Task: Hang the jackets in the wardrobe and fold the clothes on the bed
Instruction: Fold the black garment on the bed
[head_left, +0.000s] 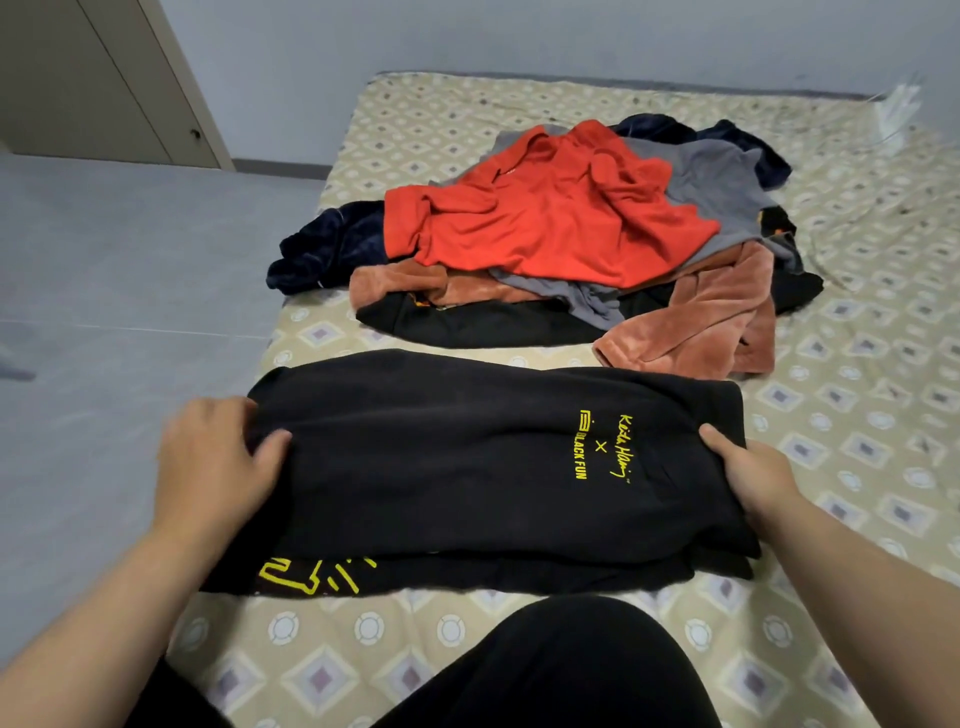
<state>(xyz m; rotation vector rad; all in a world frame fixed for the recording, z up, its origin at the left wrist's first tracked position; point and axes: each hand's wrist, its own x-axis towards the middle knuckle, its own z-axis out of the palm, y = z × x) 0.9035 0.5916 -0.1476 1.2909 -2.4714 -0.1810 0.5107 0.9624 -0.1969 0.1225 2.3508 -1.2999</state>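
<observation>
The bed (857, 322) with its patterned cover fills most of the view. Toward its far side lies a loose pile of clothes (587, 306), with a red top (545, 223) uppermost over grey, dark blue, rust-brown and black pieces, none of it folded yet. Nearer, and apart from the pile, a black top (467, 457) with yellow print lies flat on the cover, doubled over into a long band (a lower layer with more yellow print shows at its near edge). The left hand (218, 457) grips the band's left end, fingers curled into the cloth and thumb on top. The right hand (748, 473) pinches the right end, thumb above and fingers tucked beneath. I judge the folding is midway through this piece. The next move probably calls for carrying one end across to meet the other, edges kept level, before setting it aside
</observation>
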